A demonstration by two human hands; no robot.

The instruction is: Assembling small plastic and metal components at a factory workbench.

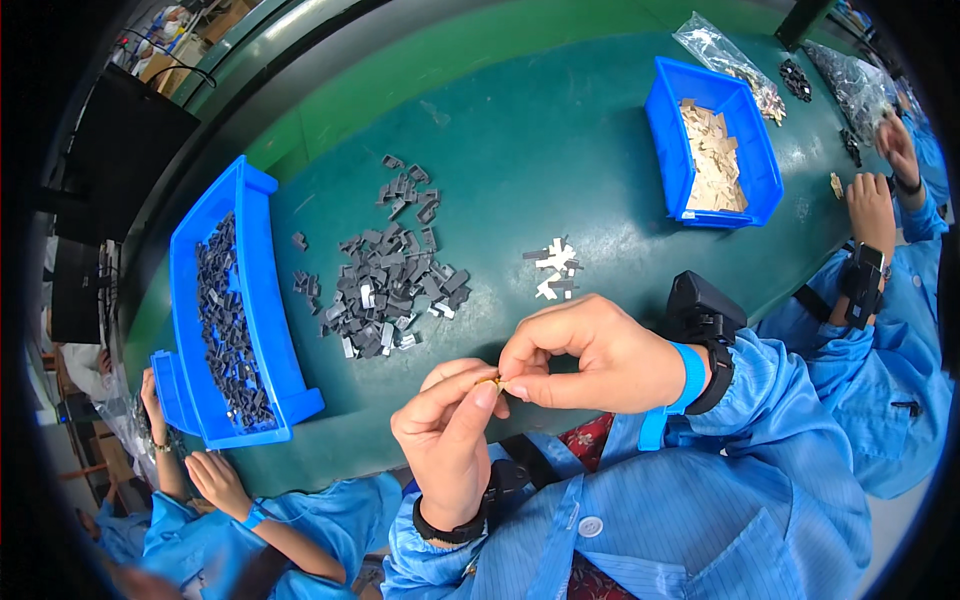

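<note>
My left hand [448, 430] and my right hand [590, 352] meet above the near edge of the green table [520, 160]. Together their fingertips pinch a tiny yellowish part [492, 381]; its shape is too small to tell. Both wrists wear black bands, and the right one also has a blue strap. Just beyond my hands lies a loose heap of dark grey parts [392, 278], and a small cluster of white and grey parts [553, 268] sits to the right of it.
A blue bin [262, 300] of dark grey parts stands at the left. Another blue bin [668, 130] with beige parts is at the back right, near clear plastic bags [715, 45]. Co-workers in blue coats sit at my right [880, 210] and lower left [215, 480].
</note>
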